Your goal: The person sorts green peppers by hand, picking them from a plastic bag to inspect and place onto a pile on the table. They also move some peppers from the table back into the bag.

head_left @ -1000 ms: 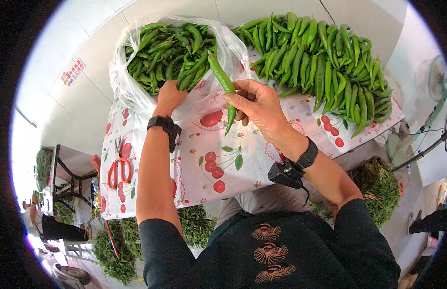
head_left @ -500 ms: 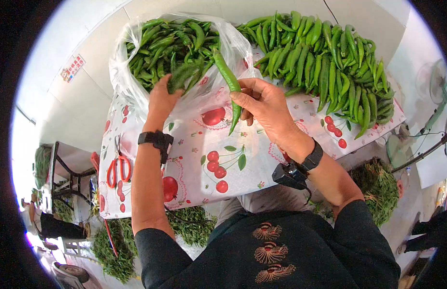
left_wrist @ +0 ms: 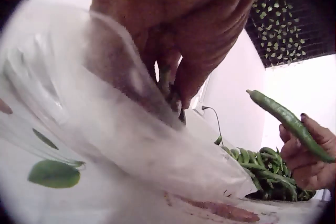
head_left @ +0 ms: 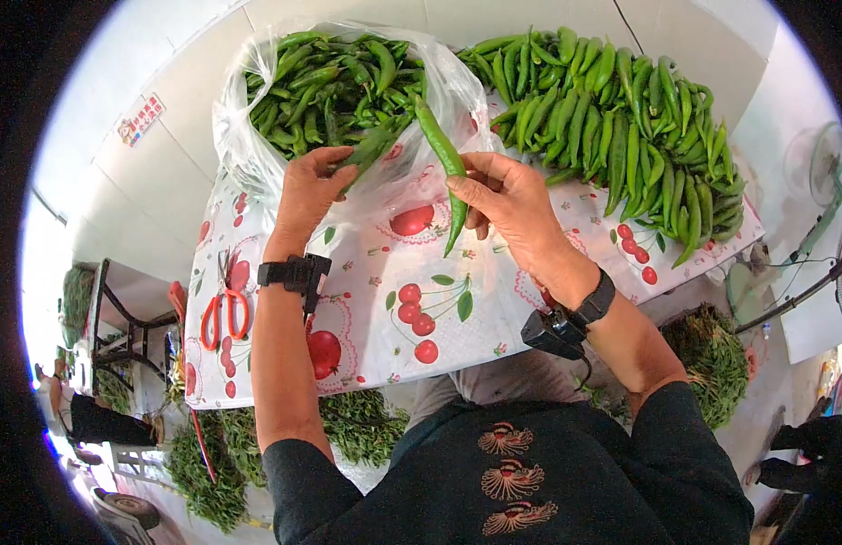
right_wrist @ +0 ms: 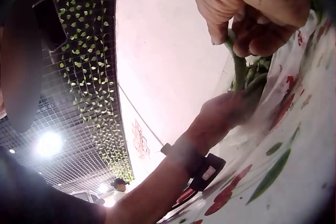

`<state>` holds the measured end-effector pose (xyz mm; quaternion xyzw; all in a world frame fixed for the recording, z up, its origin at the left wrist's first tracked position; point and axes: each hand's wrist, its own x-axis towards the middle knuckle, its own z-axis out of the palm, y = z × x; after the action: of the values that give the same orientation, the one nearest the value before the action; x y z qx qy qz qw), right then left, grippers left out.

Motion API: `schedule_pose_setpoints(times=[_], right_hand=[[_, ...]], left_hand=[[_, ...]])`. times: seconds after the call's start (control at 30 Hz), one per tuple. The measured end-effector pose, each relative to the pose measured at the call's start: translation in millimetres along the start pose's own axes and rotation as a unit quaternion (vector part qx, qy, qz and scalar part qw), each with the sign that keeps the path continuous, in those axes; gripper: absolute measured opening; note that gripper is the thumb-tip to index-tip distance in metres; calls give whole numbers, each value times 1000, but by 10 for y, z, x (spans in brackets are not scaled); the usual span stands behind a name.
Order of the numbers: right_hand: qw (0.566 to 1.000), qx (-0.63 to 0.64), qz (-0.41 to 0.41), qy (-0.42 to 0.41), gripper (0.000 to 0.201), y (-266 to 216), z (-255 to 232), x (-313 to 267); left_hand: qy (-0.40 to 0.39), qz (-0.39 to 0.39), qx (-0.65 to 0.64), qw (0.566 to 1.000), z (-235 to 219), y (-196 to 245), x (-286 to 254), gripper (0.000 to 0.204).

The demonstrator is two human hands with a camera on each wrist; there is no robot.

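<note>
In the head view the left hand (head_left: pixel 310 191) pinches a dark green pepper (head_left: pixel 371 150) at the near edge of a clear plastic bag (head_left: pixel 235 127) heaped with green peppers (head_left: pixel 330 77). Beside it, the right hand (head_left: pixel 512 204) holds one long bright green pepper (head_left: pixel 442 150) between thumb and fingers, its tip slanting down toward the tablecloth. The left wrist view shows the left hand (left_wrist: pixel 178 19) behind the bag's film (left_wrist: pixel 136 140), its pepper mostly hidden. In the right wrist view the right hand (right_wrist: pixel 252 8) pinches its pepper (right_wrist: pixel 239 66) above the left hand (right_wrist: pixel 215 116).
Rows of green peppers (head_left: pixel 621 127) lie at the table's back right. Orange-handled scissors (head_left: pixel 225 313) rest on the patterned tablecloth (head_left: pixel 385 336) at the left. Leafy green bundles (head_left: pixel 712 363) stand on the floor, and a fan (head_left: pixel 825 163) is at the right.
The left hand has come out of the pepper heap toward the bag's near edge with a pepper in its fingers. The right hand keeps its pepper and has shifted slightly right.
</note>
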<state>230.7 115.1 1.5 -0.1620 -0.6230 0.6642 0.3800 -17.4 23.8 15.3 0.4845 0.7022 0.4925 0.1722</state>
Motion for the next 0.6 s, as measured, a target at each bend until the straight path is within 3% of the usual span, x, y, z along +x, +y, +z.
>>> schedule_pose_setpoints(times=[0.2, 0.3, 0.37, 0.4, 0.5, 0.6], right_hand=[[1000, -2, 2, 5, 35, 1, 4, -7], [1000, 0, 1, 3, 35, 2, -5, 0], [999, 29, 17, -3, 37, 21, -18, 4], [999, 29, 16, -1, 37, 15, -18, 1], [999, 45, 27, 14, 39, 1, -18, -5], [998, 64, 21, 2, 39, 6, -32, -16]], left_hand=[[99, 116, 92, 984, -81, -44, -38, 23], [97, 76, 32, 992, -32, 17, -60, 21], [122, 79, -199, 969, 20, 129, -92, 17], [120, 80, -199, 969, 23, 106, -110, 17], [-14, 63, 57, 996, 69, 7, -111, 14], [11, 123, 155, 980, 213, -8, -96, 14]])
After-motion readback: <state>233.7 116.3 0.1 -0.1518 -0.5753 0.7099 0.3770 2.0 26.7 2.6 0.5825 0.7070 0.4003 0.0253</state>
